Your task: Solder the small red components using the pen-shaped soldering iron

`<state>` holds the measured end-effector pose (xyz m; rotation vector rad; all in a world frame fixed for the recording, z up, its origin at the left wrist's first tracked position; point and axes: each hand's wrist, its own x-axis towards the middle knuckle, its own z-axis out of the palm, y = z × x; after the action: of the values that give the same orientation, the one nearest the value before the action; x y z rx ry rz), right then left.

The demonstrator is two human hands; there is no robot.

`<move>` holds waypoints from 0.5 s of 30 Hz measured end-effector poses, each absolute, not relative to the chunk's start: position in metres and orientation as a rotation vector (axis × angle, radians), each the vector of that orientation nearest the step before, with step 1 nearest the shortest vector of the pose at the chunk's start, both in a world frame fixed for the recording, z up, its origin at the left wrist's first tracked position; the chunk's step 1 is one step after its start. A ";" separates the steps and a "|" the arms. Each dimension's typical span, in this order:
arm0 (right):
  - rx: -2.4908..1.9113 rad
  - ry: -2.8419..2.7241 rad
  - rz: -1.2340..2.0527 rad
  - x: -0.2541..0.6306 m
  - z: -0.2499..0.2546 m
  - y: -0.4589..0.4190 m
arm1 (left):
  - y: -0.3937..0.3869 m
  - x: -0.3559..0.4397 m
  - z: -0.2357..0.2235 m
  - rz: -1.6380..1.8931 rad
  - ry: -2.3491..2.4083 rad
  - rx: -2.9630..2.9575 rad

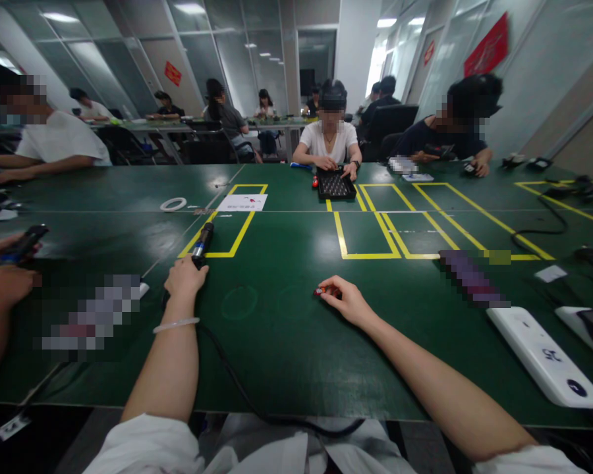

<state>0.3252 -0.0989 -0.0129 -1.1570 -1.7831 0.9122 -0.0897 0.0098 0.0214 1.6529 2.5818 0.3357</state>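
Note:
My left hand (184,282) is closed around a black, stick-shaped electric screwdriver (203,241) with a silver and blue band. The screwdriver's front end points away from me, by a yellow-taped box on the green table (286,355). Part of its body is hidden under my palm. My right hand (344,299) rests low over the table, thumb and fingers pinched on a small red-and-black piece (319,291). Too little of that piece shows to tell its kind. A black cord (227,372) runs from near my left wrist down toward my lap.
A white printed sheet (242,202) and a white tape ring (173,205) lie ahead. Across the table, a person works over a black tray (336,185). A white power bank (546,359) lies right. At left, a co-worker's hands (12,276) hold a black tool.

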 end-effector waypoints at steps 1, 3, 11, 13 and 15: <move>-1.158 -1.782 0.913 0.325 -0.014 -0.099 | 0.012 -0.093 0.021 0.325 2.571 1.657; -1.154 -1.774 0.913 0.325 -0.015 -0.098 | 0.015 -0.099 0.019 0.297 2.539 1.663; -1.145 -1.734 0.954 0.322 -0.018 -0.096 | 0.014 -0.086 0.016 0.193 2.552 1.780; -1.149 -1.730 0.957 0.322 -0.018 -0.097 | 0.011 -0.074 0.017 0.199 2.543 1.817; -1.149 -1.734 0.955 0.321 -0.019 -0.096 | 0.007 -0.061 0.018 0.205 2.519 1.869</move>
<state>0.3212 -0.0965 -0.0187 -1.1488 -1.7337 0.9553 -0.0606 0.0075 0.0178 1.8695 2.5188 0.2050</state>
